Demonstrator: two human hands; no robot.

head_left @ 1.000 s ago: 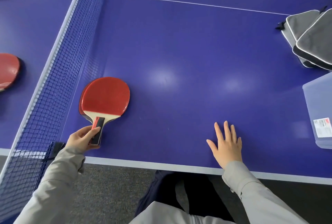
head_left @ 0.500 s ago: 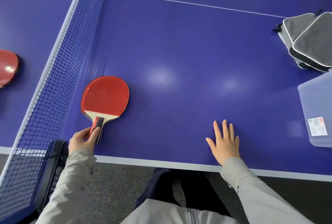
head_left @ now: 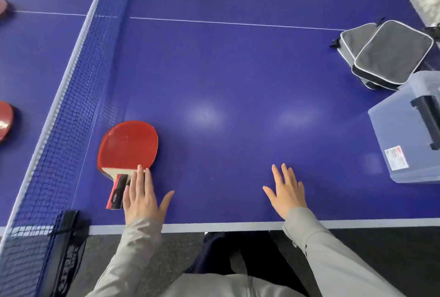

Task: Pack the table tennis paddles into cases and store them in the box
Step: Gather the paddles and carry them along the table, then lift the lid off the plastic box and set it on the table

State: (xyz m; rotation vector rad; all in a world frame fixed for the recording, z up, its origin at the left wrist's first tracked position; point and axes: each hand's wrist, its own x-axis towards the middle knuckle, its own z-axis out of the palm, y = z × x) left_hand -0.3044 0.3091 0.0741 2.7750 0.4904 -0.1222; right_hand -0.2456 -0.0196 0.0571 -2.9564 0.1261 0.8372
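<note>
A red paddle (head_left: 128, 145) with a black and red handle lies flat on the blue table beside the net. My left hand (head_left: 142, 198) lies flat with straight fingers just right of the handle, fingertips touching the paddle's base. My right hand (head_left: 287, 190) rests flat and spread on the table near the front edge, holding nothing. Grey paddle cases (head_left: 390, 52) are stacked at the far right. A clear plastic box (head_left: 404, 130) with a black latch stands at the right edge, in front of the cases.
The net (head_left: 69, 111) runs from the near left corner away to the back, its clamp (head_left: 69, 232) at the table edge. Beyond it lie two more red paddles, one (head_left: 4, 121) at the left edge and another (head_left: 2, 6) farther back. The blue table (head_left: 226, 82) spreads between paddle and cases.
My left hand has let go of the paddle handle and now lies flat to its right. The paddle stays on the table. The view has shifted, showing more of the box and cases.
</note>
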